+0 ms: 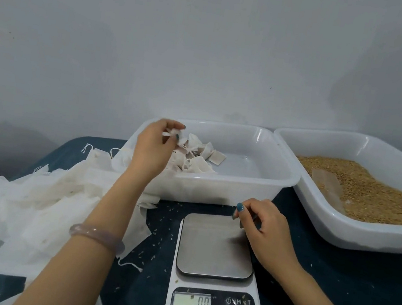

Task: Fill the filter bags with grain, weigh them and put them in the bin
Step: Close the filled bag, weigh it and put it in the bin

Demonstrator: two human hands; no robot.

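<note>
Your left hand (155,145) pinched a filter bag (172,133) over the bin (228,190), 11 o'clock from the scale (214,245); your right hand (263,227) hung loosely curled, empty. Best released low.

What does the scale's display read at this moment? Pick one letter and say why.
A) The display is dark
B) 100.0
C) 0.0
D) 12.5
C: the lit display on the scale shows 0.0, and nothing lies on its steel platform.
</note>
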